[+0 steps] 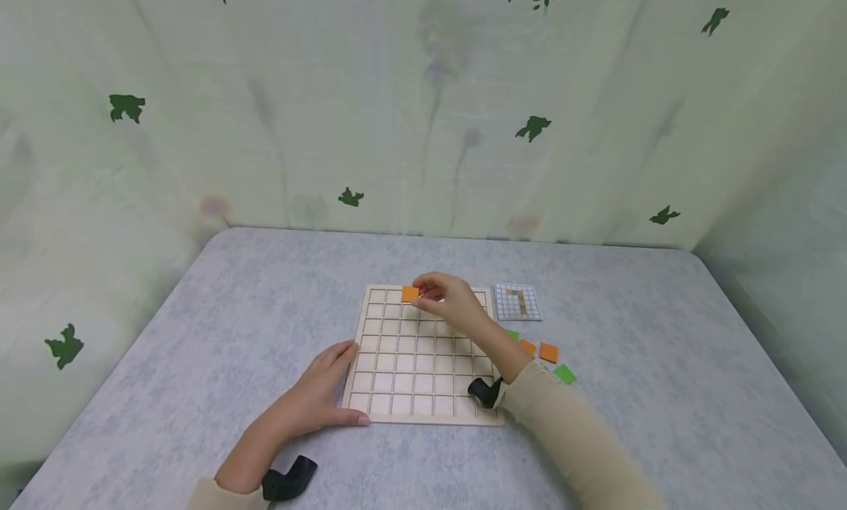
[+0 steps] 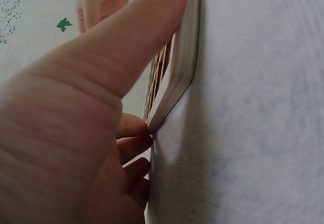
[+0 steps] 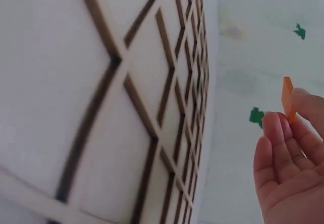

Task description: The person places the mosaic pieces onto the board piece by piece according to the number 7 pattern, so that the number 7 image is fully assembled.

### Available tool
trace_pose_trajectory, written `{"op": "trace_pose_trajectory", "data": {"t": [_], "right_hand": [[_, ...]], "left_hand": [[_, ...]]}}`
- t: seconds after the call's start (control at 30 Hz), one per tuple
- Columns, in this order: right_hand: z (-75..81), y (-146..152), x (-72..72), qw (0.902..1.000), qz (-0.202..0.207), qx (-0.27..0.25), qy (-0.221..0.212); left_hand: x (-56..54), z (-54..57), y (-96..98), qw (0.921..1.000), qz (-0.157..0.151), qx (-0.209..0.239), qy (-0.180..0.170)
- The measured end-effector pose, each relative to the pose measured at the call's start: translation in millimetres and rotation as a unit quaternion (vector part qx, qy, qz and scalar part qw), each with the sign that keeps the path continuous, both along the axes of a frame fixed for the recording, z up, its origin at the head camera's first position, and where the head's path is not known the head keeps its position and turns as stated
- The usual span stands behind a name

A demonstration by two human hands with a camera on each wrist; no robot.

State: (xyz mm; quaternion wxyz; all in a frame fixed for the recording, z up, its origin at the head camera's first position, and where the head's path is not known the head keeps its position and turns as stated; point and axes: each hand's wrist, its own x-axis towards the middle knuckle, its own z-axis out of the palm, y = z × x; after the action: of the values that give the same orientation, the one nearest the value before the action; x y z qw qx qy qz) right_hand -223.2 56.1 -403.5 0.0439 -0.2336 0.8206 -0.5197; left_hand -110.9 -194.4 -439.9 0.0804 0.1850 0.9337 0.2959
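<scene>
A pale wooden grid board (image 1: 404, 372) lies on the table. My right hand (image 1: 456, 304) pinches an orange square tile (image 1: 409, 294) between thumb and fingers over the board's far row; the right wrist view shows the tile (image 3: 287, 98) held on edge in the fingertips, apart from the grid. My left hand (image 1: 314, 392) rests at the near left corner, thumb stretched along the front edge and fingers against the left side. Close up in the left wrist view, its thumb (image 2: 136, 37) lies along the board's edge (image 2: 177, 82). My right forearm covers part of the board's right side.
Right of the board lies a small printed card (image 1: 519, 302) with a coloured grid pattern. Nearer me are loose orange tiles (image 1: 548, 353) and green tiles (image 1: 565, 374), some partly behind my right forearm. A pale curtain (image 1: 397, 113) with green bird shapes hangs behind the table.
</scene>
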Motion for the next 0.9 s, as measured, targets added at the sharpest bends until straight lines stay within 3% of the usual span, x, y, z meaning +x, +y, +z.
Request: {"op": "trace_pose_trajectory", "data": {"t": [0.17, 0.37, 0.53, 0.8, 0.9], "right_hand": [[-17.7, -3, -10.0, 0.9984, -0.005, 0.039, -0.041], [-30.5, -4, -15.5, 0.995, 0.009, 0.097, -0.022], [-31.3, -8, -15.7, 0.9902, 0.029, 0.136, 0.008], [-26.4, -10, -13.6, 0.9866, 0.033, 0.159, -0.013], [-23.0, -5, -12.2, 0.9879, 0.04, 0.146, -0.034]], "left_hand": [[0.2, 0.8, 1.3, 1.0, 0.0, 0.001, -0.002], [0.2, 1.6, 1.4, 1.0, 0.001, 0.005, -0.006], [-0.4, -0.7, 0.8, 0.9997, 0.009, 0.018, -0.016], [-2.0, -4.6, -1.6, 0.9975, 0.011, 0.062, -0.032], [-3.2, -5.4, -1.6, 0.9973, 0.009, 0.065, -0.032]]}}
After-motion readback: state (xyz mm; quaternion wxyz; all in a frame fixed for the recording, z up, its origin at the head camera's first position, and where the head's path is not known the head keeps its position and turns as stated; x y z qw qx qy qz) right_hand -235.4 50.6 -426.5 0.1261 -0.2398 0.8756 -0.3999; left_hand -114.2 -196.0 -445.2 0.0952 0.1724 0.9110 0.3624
